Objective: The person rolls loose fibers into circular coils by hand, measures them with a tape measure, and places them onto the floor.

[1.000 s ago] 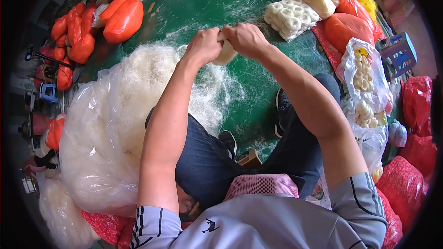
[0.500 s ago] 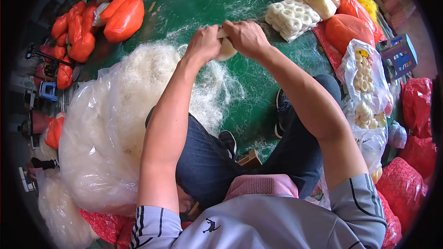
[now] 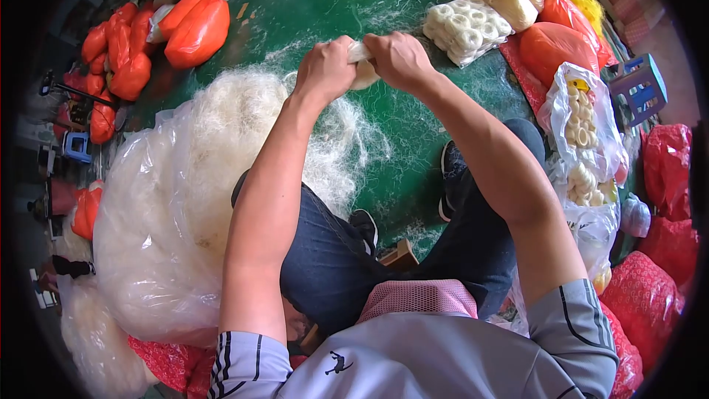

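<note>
Head view shows both of the person's fists out in front, close to each other and knuckles up, over a green floor (image 3: 406, 140). The left grip (image 3: 329, 68) is clamped on one side of a pale strand (image 3: 359, 52) and the right grip (image 3: 399, 60) on the other, so a short stretch of it shows between them. Just below it sits a rounded pale mass (image 3: 364, 77); whether the two are joined cannot be told.

To the left of the left forearm, a heap of loose fibre (image 3: 233, 122) bulges from a clear plastic bag (image 3: 144, 251), with wispy strands (image 3: 336, 151) spread on the floor between the arms. Beyond the right fist lies a pack of white coils (image 3: 467, 28), near a red sheet (image 3: 521, 70) with an orange bag (image 3: 559, 52) on it. Near the right knee, a white plastic bag (image 3: 610, 122) stands open around cream coils (image 3: 582, 129). At upper left lies another orange bag (image 3: 198, 33).
</note>
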Tool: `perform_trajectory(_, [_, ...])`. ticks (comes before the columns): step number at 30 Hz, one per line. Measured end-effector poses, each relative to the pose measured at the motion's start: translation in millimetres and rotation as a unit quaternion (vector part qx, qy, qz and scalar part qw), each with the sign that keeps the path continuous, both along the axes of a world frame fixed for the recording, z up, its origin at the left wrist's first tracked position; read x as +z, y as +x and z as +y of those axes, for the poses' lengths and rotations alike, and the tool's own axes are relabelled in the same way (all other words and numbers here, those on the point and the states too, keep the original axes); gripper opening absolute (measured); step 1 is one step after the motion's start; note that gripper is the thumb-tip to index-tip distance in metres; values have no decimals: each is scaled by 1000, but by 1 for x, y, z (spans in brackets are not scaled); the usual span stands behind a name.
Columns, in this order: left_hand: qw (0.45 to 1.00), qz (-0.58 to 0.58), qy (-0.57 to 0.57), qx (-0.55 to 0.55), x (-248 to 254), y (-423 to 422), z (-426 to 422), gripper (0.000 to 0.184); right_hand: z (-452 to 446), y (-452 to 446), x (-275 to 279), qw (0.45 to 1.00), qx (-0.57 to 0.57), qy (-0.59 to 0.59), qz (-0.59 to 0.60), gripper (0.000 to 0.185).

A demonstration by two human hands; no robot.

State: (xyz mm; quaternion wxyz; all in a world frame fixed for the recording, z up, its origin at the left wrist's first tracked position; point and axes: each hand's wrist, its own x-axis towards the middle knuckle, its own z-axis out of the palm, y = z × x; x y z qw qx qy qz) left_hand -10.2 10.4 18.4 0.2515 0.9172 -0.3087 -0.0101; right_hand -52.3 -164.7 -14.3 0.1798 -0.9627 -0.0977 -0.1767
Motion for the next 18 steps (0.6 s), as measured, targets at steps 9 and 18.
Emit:
perform_trajectory(9, [998,-57,3,-6,-11,7,2,20,-36,-7,37,992,33,113,54,52])
perform_trajectory(18, [993,-111,-25,-44,-19,-2,-9,18,-13,1,33,968,46,-141,-203,22])
